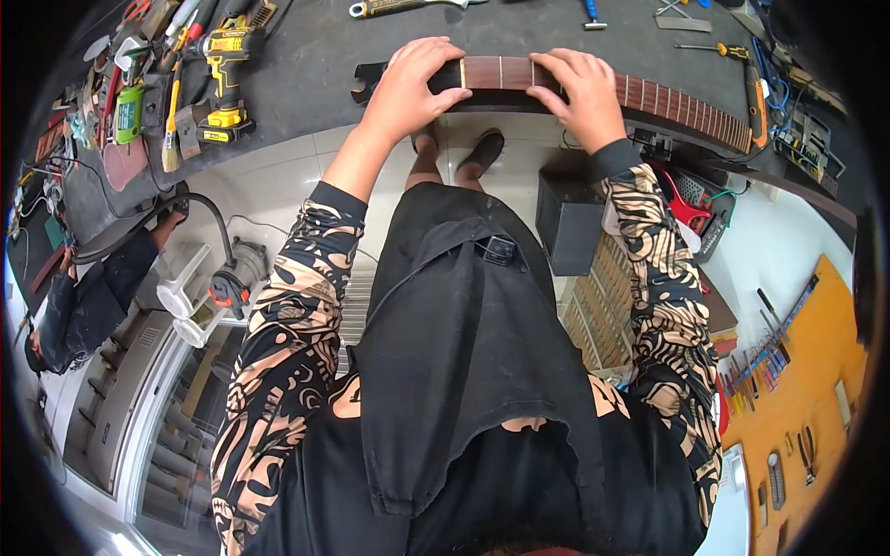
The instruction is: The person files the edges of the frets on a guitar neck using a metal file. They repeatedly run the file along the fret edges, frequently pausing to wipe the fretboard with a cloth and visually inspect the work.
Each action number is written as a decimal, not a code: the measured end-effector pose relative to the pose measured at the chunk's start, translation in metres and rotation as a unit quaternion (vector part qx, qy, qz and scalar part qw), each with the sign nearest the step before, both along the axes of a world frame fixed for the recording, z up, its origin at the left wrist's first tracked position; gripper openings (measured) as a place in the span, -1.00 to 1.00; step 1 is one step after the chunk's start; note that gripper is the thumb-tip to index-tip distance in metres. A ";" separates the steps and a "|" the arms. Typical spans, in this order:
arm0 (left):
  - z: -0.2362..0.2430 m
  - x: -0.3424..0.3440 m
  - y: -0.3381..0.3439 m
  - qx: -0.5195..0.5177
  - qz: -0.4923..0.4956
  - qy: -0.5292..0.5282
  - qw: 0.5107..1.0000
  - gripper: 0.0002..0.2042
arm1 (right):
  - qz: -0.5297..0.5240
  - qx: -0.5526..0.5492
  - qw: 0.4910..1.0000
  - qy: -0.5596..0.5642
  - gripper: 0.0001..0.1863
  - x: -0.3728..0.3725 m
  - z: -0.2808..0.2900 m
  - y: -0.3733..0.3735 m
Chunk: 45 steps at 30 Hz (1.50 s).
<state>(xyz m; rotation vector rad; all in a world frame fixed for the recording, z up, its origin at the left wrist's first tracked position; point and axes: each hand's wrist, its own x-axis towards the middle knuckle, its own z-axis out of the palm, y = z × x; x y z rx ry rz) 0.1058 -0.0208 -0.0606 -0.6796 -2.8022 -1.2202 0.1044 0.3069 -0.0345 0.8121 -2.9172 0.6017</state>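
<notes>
Guitar neck [501, 72]: long axis left-right along bench [547, 26] edge, headstock [367, 82] leftward. Left hand [414, 82], right hand [590, 93]: half-curled, clasping neck. Black box [569, 227], floor: contents hidden.

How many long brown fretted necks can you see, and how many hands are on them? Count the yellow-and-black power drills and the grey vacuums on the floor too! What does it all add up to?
Long brown fretted neck: 1
Bare hands on it, left hand and right hand: 2
Yellow-and-black power drill: 1
Grey floor vacuum: 1
Total: 5
</notes>
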 end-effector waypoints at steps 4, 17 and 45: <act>-0.003 0.000 -0.002 0.012 0.003 0.002 1.000 -0.45 | -0.060 -0.013 0.998 -0.008 -0.40 0.007 -0.011 0.013; -0.012 0.024 0.009 -0.050 0.029 0.159 0.986 -0.60 | -0.129 -0.036 0.991 0.023 -0.31 0.031 -0.029 -0.001; 0.019 -0.157 0.154 -0.231 0.001 0.058 0.971 -0.46 | -0.404 -0.266 0.788 -0.382 -0.55 0.351 -0.188 0.045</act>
